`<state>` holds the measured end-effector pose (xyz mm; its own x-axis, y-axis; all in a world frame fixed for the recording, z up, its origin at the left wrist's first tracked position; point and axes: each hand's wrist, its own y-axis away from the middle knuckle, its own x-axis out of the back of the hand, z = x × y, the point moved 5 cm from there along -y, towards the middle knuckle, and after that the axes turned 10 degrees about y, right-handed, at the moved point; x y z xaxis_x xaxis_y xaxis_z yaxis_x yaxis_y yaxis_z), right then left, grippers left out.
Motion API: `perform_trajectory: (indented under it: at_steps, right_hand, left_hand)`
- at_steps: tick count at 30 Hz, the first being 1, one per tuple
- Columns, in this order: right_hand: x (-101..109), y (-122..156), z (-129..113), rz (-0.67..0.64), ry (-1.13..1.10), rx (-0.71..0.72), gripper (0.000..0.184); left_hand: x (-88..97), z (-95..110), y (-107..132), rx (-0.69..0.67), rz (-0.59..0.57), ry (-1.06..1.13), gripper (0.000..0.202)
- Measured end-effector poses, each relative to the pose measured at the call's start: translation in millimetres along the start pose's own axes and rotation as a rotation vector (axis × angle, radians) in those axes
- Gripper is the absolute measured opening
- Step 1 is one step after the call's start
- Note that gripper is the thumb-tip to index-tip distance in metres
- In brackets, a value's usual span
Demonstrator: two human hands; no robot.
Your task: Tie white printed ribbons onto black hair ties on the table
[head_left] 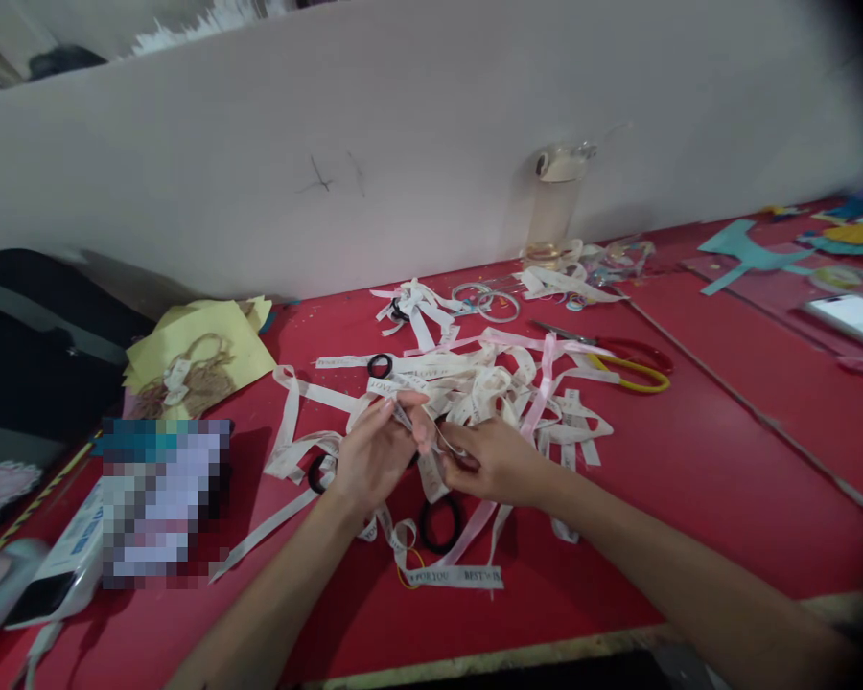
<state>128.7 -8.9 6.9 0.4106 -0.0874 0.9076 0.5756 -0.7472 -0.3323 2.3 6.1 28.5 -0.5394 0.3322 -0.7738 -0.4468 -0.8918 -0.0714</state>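
My left hand point(378, 450) and my right hand point(493, 462) meet at the middle of the red table point(690, 450), both pinched on a strip of printed white ribbon point(431, 471) between them. Just beyond my fingers lies a heap of white and pink ribbon strips point(489, 379). A black hair tie point(440, 523) lies on the table below my hands, and another black hair tie point(380, 365) sits at the far left of the heap. A finished ribbon bow point(417, 309) rests further back.
Scissors with red and yellow handles point(629, 364) lie right of the heap. A clear bottle point(555, 206) stands by the white wall. Yellow paper with twine point(198, 359) lies at left, a phone point(852, 318) at far right, clear rings point(498, 305) near the bow.
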Motion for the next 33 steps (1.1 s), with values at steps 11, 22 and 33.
perform_trajectory:
  at_steps: [11, 22, 33]
  right_hand:
    - [-2, 1, 9, -0.016, -0.073, 0.024, 0.014]
    - [1, 2, 6, -0.002, -0.108, 0.025, 0.013]
    - [8, 2, 9, 0.099, -0.161, -0.004, 0.020]
  left_hand:
    - [-11.6, -32, 16, 0.505, -0.309, -0.153, 0.045]
    - [-16.7, -28, 19, 0.567, -0.507, -0.490, 0.040]
    - [-2.4, -12, 8, 0.104, -0.117, -0.290, 0.030]
